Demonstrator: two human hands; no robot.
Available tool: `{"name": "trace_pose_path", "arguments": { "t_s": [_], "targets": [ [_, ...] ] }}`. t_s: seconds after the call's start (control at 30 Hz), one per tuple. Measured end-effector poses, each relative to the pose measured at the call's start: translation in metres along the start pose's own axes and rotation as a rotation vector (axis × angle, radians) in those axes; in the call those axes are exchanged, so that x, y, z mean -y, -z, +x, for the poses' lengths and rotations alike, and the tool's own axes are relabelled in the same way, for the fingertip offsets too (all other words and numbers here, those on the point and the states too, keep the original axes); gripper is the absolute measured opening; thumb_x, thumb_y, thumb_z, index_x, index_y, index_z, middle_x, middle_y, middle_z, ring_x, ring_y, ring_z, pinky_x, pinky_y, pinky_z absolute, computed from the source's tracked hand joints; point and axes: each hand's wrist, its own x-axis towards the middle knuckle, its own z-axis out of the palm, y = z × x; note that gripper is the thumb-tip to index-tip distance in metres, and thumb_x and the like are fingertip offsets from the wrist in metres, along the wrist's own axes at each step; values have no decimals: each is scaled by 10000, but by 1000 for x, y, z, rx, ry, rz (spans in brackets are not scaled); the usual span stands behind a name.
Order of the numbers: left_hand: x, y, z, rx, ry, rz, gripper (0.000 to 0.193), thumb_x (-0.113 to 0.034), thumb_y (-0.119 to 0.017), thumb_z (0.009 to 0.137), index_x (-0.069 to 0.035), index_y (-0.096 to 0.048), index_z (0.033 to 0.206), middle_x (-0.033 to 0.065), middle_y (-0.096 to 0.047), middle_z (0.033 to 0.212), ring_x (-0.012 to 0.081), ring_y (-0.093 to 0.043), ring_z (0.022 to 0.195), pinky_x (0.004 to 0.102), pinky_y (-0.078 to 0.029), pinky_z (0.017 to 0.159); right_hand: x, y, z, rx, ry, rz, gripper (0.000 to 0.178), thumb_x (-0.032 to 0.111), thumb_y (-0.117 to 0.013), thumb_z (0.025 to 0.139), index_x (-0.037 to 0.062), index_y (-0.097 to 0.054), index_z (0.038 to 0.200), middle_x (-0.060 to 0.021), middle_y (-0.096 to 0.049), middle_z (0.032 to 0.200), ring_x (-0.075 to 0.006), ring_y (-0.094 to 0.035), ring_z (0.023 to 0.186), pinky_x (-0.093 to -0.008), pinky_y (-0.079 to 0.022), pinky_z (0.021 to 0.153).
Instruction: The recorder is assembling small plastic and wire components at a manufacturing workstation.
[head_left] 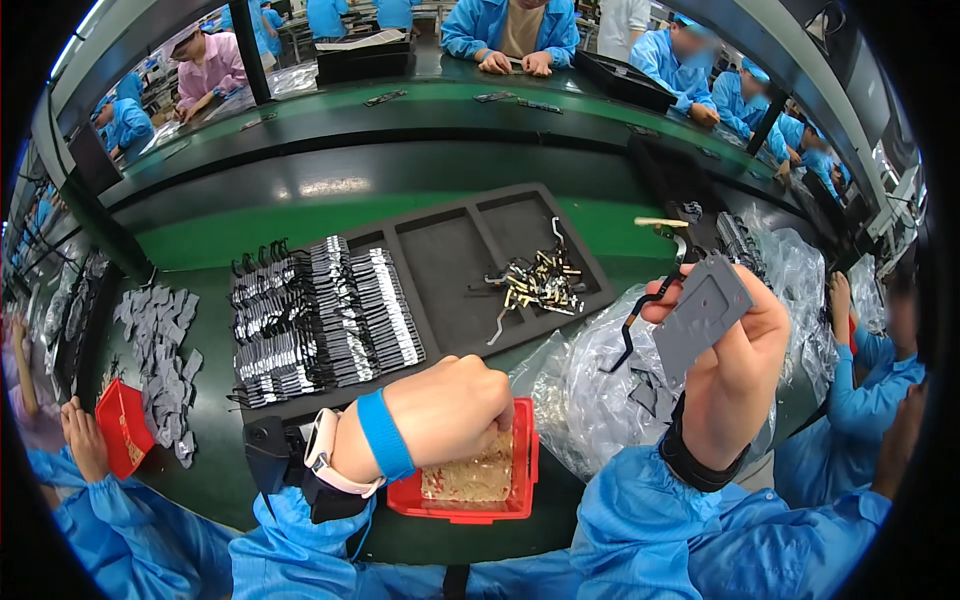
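Observation:
Held up on the right, my right hand (755, 335) grips a flat grey plate (700, 315) together with a thin black flex cable (632, 325), which hangs along the plate's left side. My left hand (462, 405), with a blue band and a pale watch at the wrist, is over the upper edge of a red bin (526, 480). Its fingers are curled downward and their tips are mostly hidden, so whatever they pinch cannot be made out. Tan material with small red bits lies inside the bin.
A black divided tray (435, 255) holds rows of cable parts (320, 320) and a loose pile of gold-and-black flex cables (545, 285). Grey pieces (165, 350) lie left. Clear plastic bags (600, 375) lie right. Co-workers sit around; one hand (85, 440) touches another red bin (125, 435).

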Motion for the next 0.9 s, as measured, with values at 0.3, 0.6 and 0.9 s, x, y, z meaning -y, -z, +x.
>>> {"name": "trace_pose_path", "arguments": {
  "t_s": [0.3,0.6,0.9],
  "targets": [
    [5,-13,5,-10,78,220,108,-80,-611,682,-42,-691,743,128,-651,670,289,-646,642,356,-524,627,2,1,0,22,-6,54,166,-40,-533,824,-110,-592,963,-179,-662,844,-232,-673,758,-316,-548,719],
    [6,-10,3,27,98,191,99,-109,-641,686,-30,-679,733,117,-657,678,283,-647,648,344,-525,619,1,-5,0,40,-16,52,139,-38,-554,838,-102,-604,950,-170,-665,833,-212,-669,744,-299,-544,698],
    [1,8,0,-144,23,-8,160,-114,-632,755,7,-655,857,123,-672,771,253,-657,688,323,-527,663,-6,-17,-2,3,98,-75,121,-58,-578,817,-93,-623,923,-145,-670,818,-188,-660,741,-283,-530,696]
  ]
}}
